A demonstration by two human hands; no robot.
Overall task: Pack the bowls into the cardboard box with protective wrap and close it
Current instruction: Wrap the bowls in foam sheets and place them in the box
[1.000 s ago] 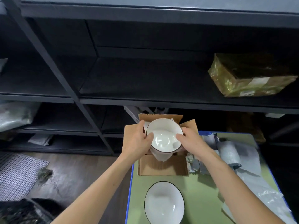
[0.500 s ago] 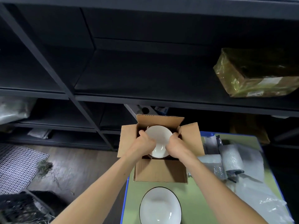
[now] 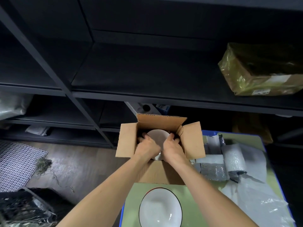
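A: Grip? 
B: Both hands curl round the bowl [image 3: 158, 136]: left hand [image 3: 147, 147] on its left side, right hand [image 3: 172, 149] on its right.
A: Where is it?
B: Low inside the open box [image 3: 126, 141], flaps spread outward, at the table's [image 3: 193, 202] far end.
A: Anything else?
B: A second bowl [image 3: 160, 208] sits upright on the table, nearer than the box, between the forearms. Wrap [image 3: 232, 159] lies right of the box.

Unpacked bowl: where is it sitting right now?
Head view, bottom centre: the unpacked bowl sits upright on the green table, directly on the person's side of the open cardboard box.
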